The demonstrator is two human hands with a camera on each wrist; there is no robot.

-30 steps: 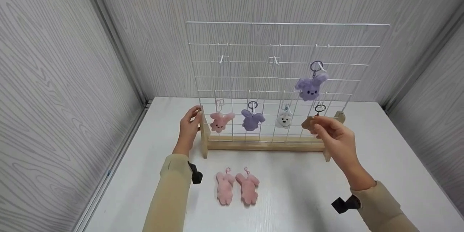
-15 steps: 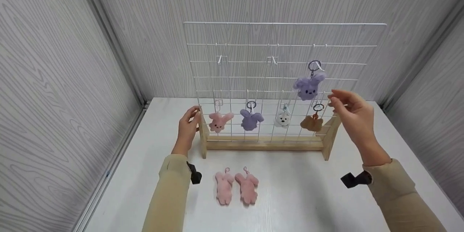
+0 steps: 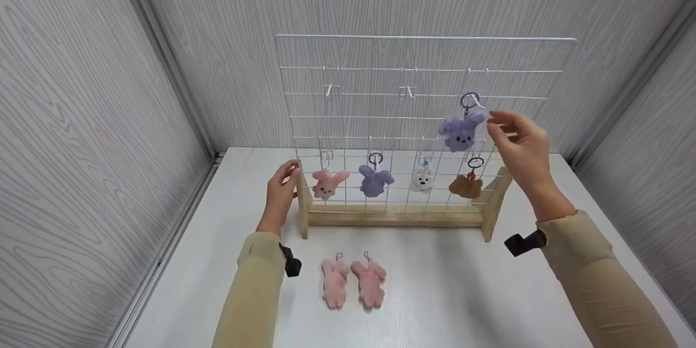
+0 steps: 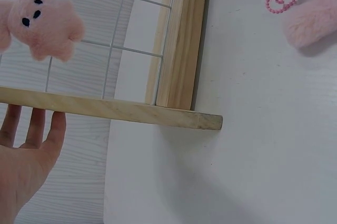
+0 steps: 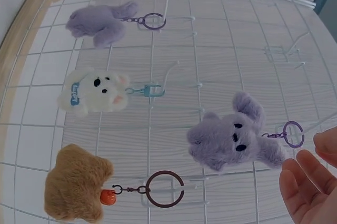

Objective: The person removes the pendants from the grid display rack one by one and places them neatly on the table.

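My left hand (image 3: pixel 281 193) holds the left wooden upright (image 4: pixel 131 112) of a white wire grid rack (image 3: pixel 375 103), its fingertips passing behind the wood in the left wrist view. My right hand (image 3: pixel 522 144) is at the ear of a purple plush bunny keychain (image 3: pixel 460 135) hanging from an upper hook by its ring. In the right wrist view the thumb and fingers are apart, fingertips right at the ear tip. Below it hangs a brown plush keychain (image 5: pixel 79 184) on a dark ring, its back turned forward.
The lower row also carries a white plush (image 3: pixel 423 180), another purple bunny (image 3: pixel 374 181) and a pink bunny (image 3: pixel 327 185). Two bare hooks, a left one (image 3: pixel 329 90) and a middle one (image 3: pixel 409 91), stick out above. Two pink plush bunnies, one left (image 3: pixel 334 284) and one right (image 3: pixel 370 285), lie on the white table.
My right hand has let go of the brown plush, drawn away right, then moved up to the upper purple bunny's ear. The left hand has stayed on the upright.
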